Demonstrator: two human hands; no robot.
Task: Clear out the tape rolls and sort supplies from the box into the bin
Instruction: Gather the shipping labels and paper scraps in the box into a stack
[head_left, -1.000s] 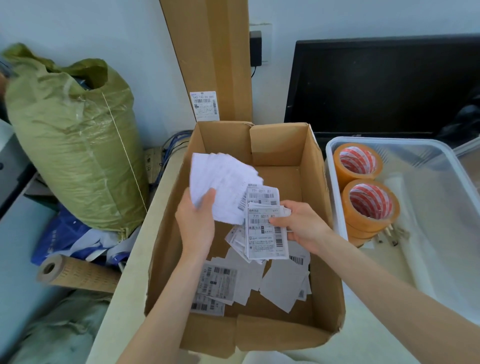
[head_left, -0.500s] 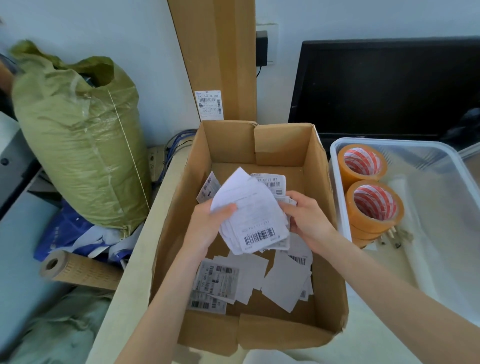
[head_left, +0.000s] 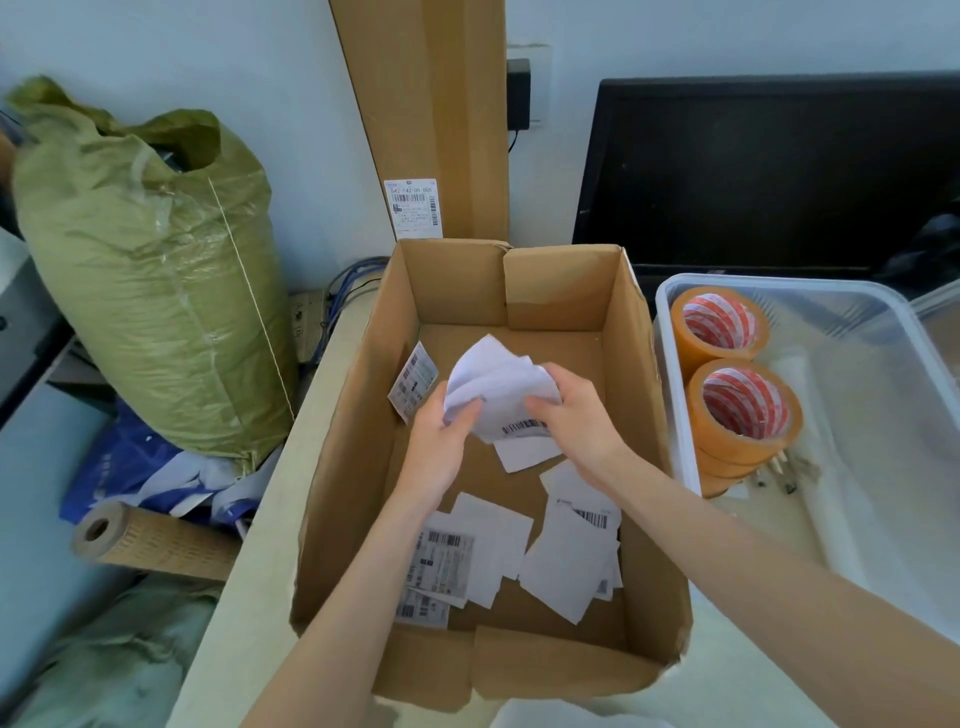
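An open cardboard box (head_left: 343, 483) stands in front of me. Inside it, my left hand (head_left: 441, 441) and my right hand (head_left: 576, 415) both grip one bunched stack of white shipping labels (head_left: 493, 384) low over the box floor. Loose labels (head_left: 566, 561) lie scattered on the floor near the front, and one label (head_left: 415, 379) leans on the left wall. To the right sits a clear plastic bin (head_left: 883, 322) holding orange tape rolls (head_left: 743, 410) stacked at its left end, with small clips beside them.
A stuffed green sack (head_left: 150, 291) leans against the wall at the left, with a brown paper roll (head_left: 156, 540) and blue bags below it. A tall cardboard piece (head_left: 431, 119) stands behind the box. A black monitor (head_left: 769, 171) sits behind the bin.
The two separate handfuls of labels came together into one stack, which both hands lowered deeper into the box and bunched up.
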